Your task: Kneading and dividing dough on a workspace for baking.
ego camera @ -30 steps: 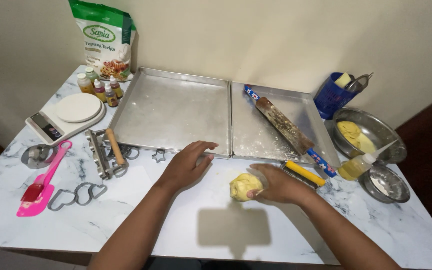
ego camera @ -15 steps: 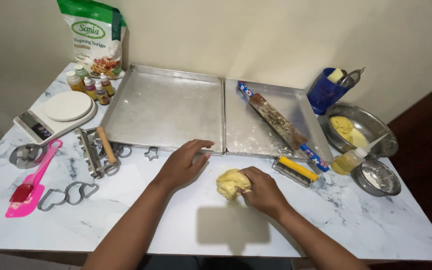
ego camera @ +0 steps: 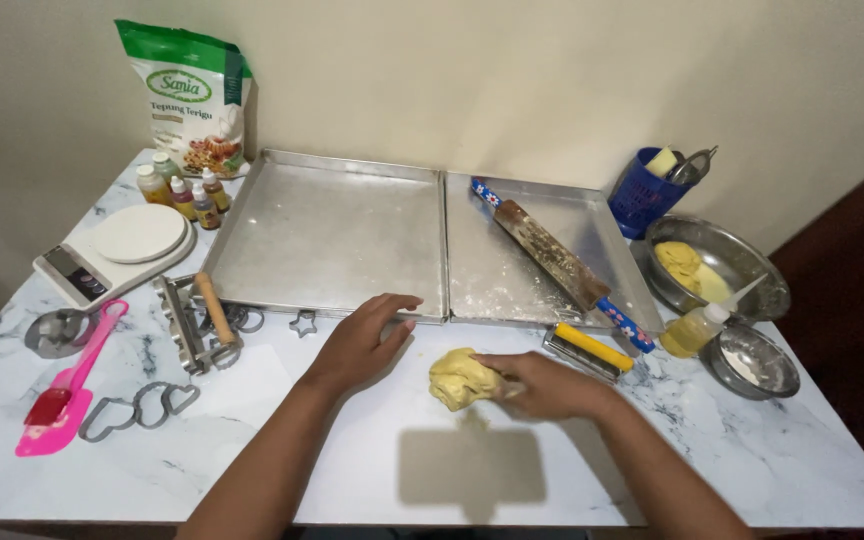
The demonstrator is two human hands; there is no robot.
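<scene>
Since the earlier frame the right hand (ego camera: pixel 550 386) has slid the dough (ego camera: pixel 462 378) leftward, away from the yellow-handled tool (ego camera: pixel 589 350) and toward the middle of the bench (ego camera: pixel 352 470); the left hand (ego camera: pixel 362 342) has hardly shifted.

Both baking trays (ego camera: pixel 332 230) lie bare apart from a dusting of flour and the rolling pin (ego camera: pixel 557 262) resting across the right one, so nothing is rolled or cut yet. More dough waits in the steel bowl (ego camera: pixel 722 262). The cutters (ego camera: pixel 137 405) by the pink spatula (ego camera: pixel 62 385) sit untouched. Judging by that, the work is at an early stage: one lump is shaped, flattening and cutting remain.

The dough sits on the bench just left of the right hand, whose fingers (ego camera: pixel 497 362) curl loosely against its right side, touching it; whether they press in is hard to tell. The left fingers (ego camera: pixel 397 305) lie together, flat on the bench at the left tray's front edge, near the dough but apart from it.
</scene>
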